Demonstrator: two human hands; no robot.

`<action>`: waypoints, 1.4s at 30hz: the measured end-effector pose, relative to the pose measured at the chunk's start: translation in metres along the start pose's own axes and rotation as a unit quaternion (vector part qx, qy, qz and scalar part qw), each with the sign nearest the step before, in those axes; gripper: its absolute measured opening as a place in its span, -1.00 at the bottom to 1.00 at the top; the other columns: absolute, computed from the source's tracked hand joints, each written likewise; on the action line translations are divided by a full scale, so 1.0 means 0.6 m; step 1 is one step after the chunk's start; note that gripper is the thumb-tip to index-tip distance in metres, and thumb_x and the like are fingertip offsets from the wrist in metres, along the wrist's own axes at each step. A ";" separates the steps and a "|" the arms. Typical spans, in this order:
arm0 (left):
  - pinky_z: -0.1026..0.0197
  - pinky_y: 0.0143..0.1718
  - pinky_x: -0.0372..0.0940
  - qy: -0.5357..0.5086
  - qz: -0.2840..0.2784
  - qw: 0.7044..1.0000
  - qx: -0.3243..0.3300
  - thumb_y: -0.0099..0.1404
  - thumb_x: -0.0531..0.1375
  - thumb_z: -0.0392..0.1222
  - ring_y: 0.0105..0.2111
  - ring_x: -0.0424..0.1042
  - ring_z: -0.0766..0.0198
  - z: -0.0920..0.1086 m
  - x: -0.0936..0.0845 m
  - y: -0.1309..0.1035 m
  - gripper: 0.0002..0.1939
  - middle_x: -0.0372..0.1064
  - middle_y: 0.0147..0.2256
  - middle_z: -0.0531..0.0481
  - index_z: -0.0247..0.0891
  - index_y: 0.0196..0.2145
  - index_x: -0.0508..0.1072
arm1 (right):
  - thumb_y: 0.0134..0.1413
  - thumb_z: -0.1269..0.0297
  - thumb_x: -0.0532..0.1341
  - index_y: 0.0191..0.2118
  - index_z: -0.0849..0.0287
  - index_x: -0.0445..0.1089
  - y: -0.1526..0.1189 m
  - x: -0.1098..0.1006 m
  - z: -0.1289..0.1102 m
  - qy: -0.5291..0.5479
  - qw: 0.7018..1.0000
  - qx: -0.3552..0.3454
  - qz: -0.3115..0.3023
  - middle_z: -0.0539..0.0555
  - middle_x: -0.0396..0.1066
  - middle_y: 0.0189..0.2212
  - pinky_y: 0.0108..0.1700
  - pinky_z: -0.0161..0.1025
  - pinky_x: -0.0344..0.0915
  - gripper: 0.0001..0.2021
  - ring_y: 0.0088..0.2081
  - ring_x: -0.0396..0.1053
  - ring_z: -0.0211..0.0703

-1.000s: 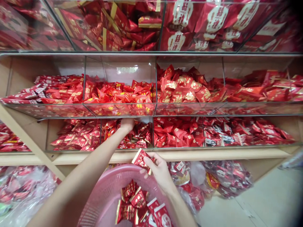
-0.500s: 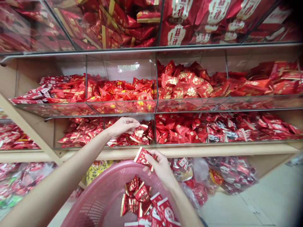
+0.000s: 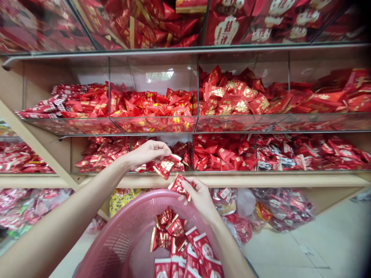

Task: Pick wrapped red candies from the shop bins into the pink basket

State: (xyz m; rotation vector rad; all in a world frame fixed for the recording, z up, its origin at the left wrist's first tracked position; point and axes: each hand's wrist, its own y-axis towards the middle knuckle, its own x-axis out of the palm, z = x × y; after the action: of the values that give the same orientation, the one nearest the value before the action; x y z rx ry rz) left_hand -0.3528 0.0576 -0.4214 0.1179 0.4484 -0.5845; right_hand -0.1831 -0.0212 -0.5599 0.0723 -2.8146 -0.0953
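Observation:
My left hand (image 3: pixel 153 152) pinches a red and gold candy packet (image 3: pixel 164 168) by its corner, just in front of the lower shelf bin. Lower and to the right, my right hand (image 3: pixel 197 193) holds another red and gold packet (image 3: pixel 177 184) between thumb and fingers, over the far rim of a pink plastic basket (image 3: pixel 116 235). Inside the basket lie several red and gold packets (image 3: pixel 162 237) and several red and white packets (image 3: pixel 203 251). The two held packets are close together but apart.
Clear-fronted bins of red packets (image 3: pixel 232 98) fill the shelves ahead. A wooden shelf edge (image 3: pixel 261 180) runs just beyond the basket. Bagged sweets (image 3: pixel 284 208) lie beneath it, and tiled floor (image 3: pixel 290 251) shows at the right.
My left hand has drawn its packet slightly out of the bin, toward the packet in my right hand. The shelves sit a little higher in view, as does the basket.

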 end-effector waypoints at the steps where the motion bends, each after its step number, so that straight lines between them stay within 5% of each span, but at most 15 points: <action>1: 0.40 -0.54 0.11 -0.002 -0.022 1.000 -0.005 0.14 0.20 -0.08 -0.60 0.18 0.48 0.002 0.002 -0.012 -0.81 0.26 -0.58 0.15 -0.28 -0.44 0.43 | -0.10 0.01 0.25 -0.30 0.20 0.33 0.000 -0.002 -0.001 0.006 1.000 0.000 0.010 -0.03 0.39 -0.51 -0.65 -0.43 0.24 -0.65 -0.59 0.41 -0.27; 7: 0.35 -0.46 0.17 0.072 -0.255 0.963 -0.040 0.17 0.18 -0.12 -0.52 0.27 0.39 -0.040 0.057 -0.075 -0.84 0.38 -0.52 0.08 -0.26 -0.40 0.49 | -0.12 0.02 0.27 -0.34 0.20 0.31 0.002 -0.005 -0.006 0.028 0.998 -0.005 0.056 -0.06 0.36 -0.54 -0.63 -0.42 0.23 -0.66 -0.63 0.34 -0.33; 13: 0.37 -0.47 0.18 0.179 -0.192 0.964 0.029 0.22 0.09 -0.24 -0.50 0.29 0.38 -0.128 0.150 -0.066 -0.85 0.35 -0.50 0.06 -0.32 -0.43 0.43 | -0.12 0.03 0.27 -0.35 0.19 0.30 0.003 -0.003 -0.002 0.028 0.998 -0.006 0.055 -0.09 0.32 -0.56 -0.64 -0.41 0.21 -0.67 -0.65 0.30 -0.35; 19: 0.13 -0.20 0.25 0.299 -0.120 0.944 0.067 0.19 0.11 -0.29 -0.23 0.35 0.11 -0.155 0.192 -0.062 -0.91 0.38 -0.23 -0.11 -0.29 -0.35 0.40 | -0.12 0.02 0.27 -0.36 0.17 0.30 0.003 -0.006 0.000 0.016 0.998 -0.014 0.057 -0.11 0.30 -0.65 -0.63 -0.39 0.19 -0.68 -0.66 0.28 -0.32; 22: 0.06 -0.14 0.23 0.326 -0.096 0.936 0.088 0.17 0.11 -0.33 -0.15 0.32 0.05 -0.162 0.196 -0.068 -0.88 0.34 -0.15 -0.13 -0.24 -0.30 0.38 | -0.12 0.03 0.27 -0.37 0.17 0.30 0.003 -0.007 -0.001 0.008 0.998 -0.028 0.064 -0.12 0.29 -0.63 -0.62 -0.39 0.19 -0.69 -0.65 0.28 -0.32; 28: 0.23 -0.27 0.27 0.166 -0.081 0.980 0.079 0.15 0.08 -0.42 -0.33 0.40 0.24 -0.176 0.194 -0.060 -0.87 0.42 -0.35 -0.02 -0.29 -0.38 0.38 | -0.15 0.02 0.28 -0.37 0.17 0.30 0.005 -0.004 0.002 0.013 0.997 -0.018 0.069 -0.11 0.31 -0.58 -0.63 -0.39 0.19 -0.68 -0.67 0.28 -0.35; 33: 0.23 -0.24 0.27 0.033 -0.072 0.995 0.059 0.22 0.09 -0.29 -0.30 0.41 0.25 -0.136 0.156 -0.076 -0.88 0.46 -0.32 -0.06 -0.32 -0.38 0.43 | -0.15 0.03 0.28 -0.34 0.18 0.31 0.005 -0.006 0.004 0.012 0.997 -0.012 0.074 -0.08 0.35 -0.57 -0.61 -0.38 0.24 -0.66 -0.61 0.36 -0.29; 38: 0.31 -0.42 0.22 0.099 -0.019 0.994 0.041 0.20 0.13 -0.20 -0.47 0.34 0.33 -0.101 0.105 -0.096 -0.85 0.43 -0.48 0.04 -0.30 -0.37 0.46 | -0.18 0.01 0.29 -0.35 0.19 0.33 0.003 -0.008 0.000 0.011 0.997 -0.004 0.075 -0.05 0.40 -0.54 -0.61 -0.39 0.25 -0.64 -0.61 0.36 -0.29; 42: 0.32 -0.40 0.23 0.102 -0.019 0.994 0.039 0.20 0.12 -0.19 -0.45 0.35 0.33 -0.096 0.094 -0.100 -0.84 0.44 -0.46 0.03 -0.30 -0.37 0.46 | -0.15 0.02 0.28 -0.36 0.20 0.33 0.001 -0.006 -0.003 0.005 0.997 -0.007 0.074 -0.06 0.40 -0.55 -0.61 -0.41 0.25 -0.66 -0.62 0.35 -0.32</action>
State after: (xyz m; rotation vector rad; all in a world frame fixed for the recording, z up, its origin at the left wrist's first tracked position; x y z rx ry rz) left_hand -0.3659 -0.0076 -0.4968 0.2469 0.6274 -0.6298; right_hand -0.1793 -0.0205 -0.5593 -0.1384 -2.7990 -0.0802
